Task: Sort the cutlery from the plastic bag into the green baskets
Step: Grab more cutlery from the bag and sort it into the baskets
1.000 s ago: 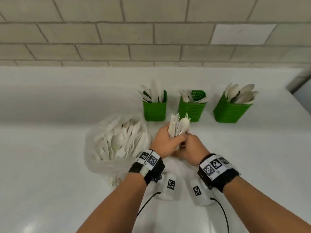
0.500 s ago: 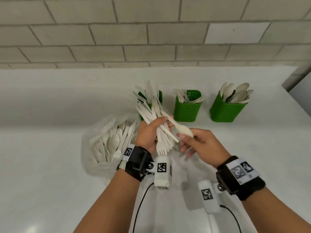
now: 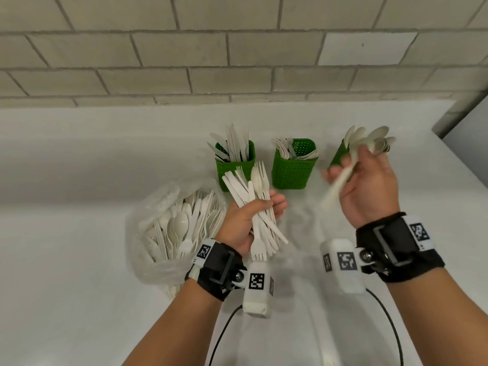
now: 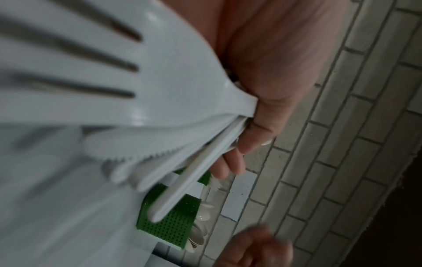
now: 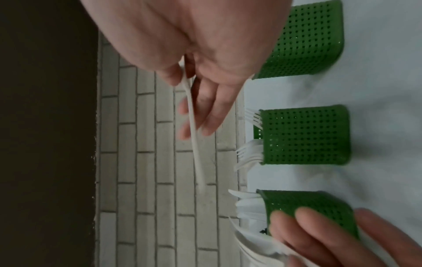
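My left hand (image 3: 264, 207) grips a mixed bundle of white plastic cutlery (image 3: 253, 186) above the counter, in front of the knife basket (image 3: 235, 170). The left wrist view shows a fork (image 4: 114, 72) and a serrated knife (image 4: 137, 146) in that grip. My right hand (image 3: 351, 167) pinches a single spoon (image 3: 336, 184) by its handle, just in front of the spoon basket (image 3: 336, 157), which it partly hides. The fork basket (image 3: 294, 170) stands between the other two. In the right wrist view the spoon (image 5: 194, 137) is blurred. The clear plastic bag (image 3: 148, 233) of cutlery lies left of my left hand.
The three green baskets stand in a row on a white counter (image 3: 79, 286) below a brick wall (image 3: 237, 62). The counter's right edge (image 3: 464, 159) runs near the spoon basket. Cables trail from both wrist cameras toward me.
My right hand drew one spoon out of the bundle and carried it right and away to the spoon basket. My left hand kept the bundle and turned it upright.
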